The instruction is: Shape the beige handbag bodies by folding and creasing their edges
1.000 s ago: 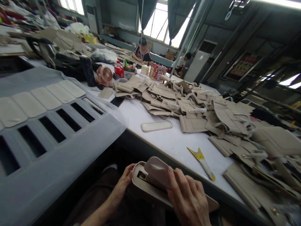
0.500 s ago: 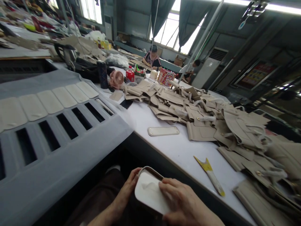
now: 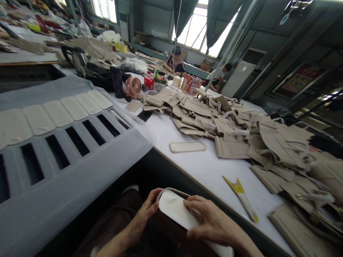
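Observation:
A beige oblong bag panel (image 3: 175, 210) with a white face lies over my lap at the bottom of the view. My left hand (image 3: 148, 208) grips its rounded left end, fingers curled round the rim. My right hand (image 3: 207, 221) lies on top of the white face with the fingers pressing down on it. A second flat beige oblong piece (image 3: 187, 146) rests on the white table (image 3: 203, 167) just beyond. A yellow-tipped scraper tool (image 3: 241, 198) lies to the right of my hands.
A big heap of beige bag parts (image 3: 241, 125) covers the table's middle and right. A grey slotted sheet (image 3: 66, 157) with beige pieces (image 3: 56, 112) lies on the left. A pink fan (image 3: 133, 86), a red bottle (image 3: 148, 82) and a dark cup (image 3: 117, 81) stand further back. Two people sit at the far end.
The curved beige flap seen a second ago has been pressed flat, and the white face now shows. My right hand slid along it. The camera tilted slightly.

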Demonstrator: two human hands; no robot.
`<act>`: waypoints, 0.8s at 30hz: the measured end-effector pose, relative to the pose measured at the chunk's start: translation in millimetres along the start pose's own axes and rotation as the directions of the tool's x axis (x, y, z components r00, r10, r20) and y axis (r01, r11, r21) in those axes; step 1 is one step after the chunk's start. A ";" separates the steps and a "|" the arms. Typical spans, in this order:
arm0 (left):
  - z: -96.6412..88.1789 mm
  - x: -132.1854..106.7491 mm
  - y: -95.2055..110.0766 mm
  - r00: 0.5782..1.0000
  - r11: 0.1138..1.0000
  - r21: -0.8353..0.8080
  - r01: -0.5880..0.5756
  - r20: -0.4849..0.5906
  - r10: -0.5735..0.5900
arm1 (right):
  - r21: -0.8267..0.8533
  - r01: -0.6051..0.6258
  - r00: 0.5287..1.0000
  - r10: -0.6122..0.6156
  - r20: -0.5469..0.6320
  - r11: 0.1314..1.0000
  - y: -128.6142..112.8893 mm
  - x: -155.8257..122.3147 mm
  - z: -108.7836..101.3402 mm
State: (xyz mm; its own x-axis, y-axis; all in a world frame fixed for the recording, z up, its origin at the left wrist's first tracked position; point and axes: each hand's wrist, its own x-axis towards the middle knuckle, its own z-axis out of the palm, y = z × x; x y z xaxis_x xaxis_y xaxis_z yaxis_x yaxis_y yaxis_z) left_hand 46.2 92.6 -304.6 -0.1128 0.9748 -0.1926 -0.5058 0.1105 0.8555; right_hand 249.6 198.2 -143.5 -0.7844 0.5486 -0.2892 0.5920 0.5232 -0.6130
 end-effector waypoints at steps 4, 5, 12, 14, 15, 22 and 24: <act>-6.9 3.7 -3.8 0.999 0.999 0.048 -0.024 0.025 0.023 | 0.074 0.027 0.999 -0.030 0.038 0.997 4.8 6.4 -8.3; -7.4 3.5 -3.0 0.999 0.998 0.056 -0.018 0.040 0.016 | 0.075 0.028 0.999 -0.031 0.038 0.997 6.1 7.6 -9.3; -12.6 2.2 4.6 0.993 0.996 0.091 0.011 0.119 -0.022 | 0.098 -0.030 0.998 0.024 0.054 0.995 16.7 4.7 -3.4; -14.5 3.7 3.5 0.990 0.996 0.083 0.020 0.139 -0.031 | 0.038 -0.044 0.998 0.042 0.040 0.998 15.8 0.3 1.6; -15.2 4.4 2.7 0.988 0.997 0.076 0.021 0.149 -0.032 | 0.000 -0.051 0.998 0.051 0.027 0.999 14.4 -2.0 4.2; -12.8 3.9 2.2 0.990 1.000 0.004 0.004 0.141 -0.004 | -0.162 -0.073 0.997 0.076 0.016 0.984 8.3 -6.7 10.3; -12.4 3.8 1.6 0.990 1.000 -0.024 0.003 0.139 0.000 | -0.172 -0.055 0.998 0.059 0.021 0.984 10.6 -4.8 10.4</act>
State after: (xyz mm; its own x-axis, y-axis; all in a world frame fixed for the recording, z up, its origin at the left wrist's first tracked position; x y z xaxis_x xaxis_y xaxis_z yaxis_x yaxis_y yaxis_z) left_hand 34.4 94.1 -309.9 0.0076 0.9923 -0.1237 -0.5264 0.1091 0.8432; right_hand 257.8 194.3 -156.3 -0.7515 0.5650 -0.3405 0.6572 0.5968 -0.4603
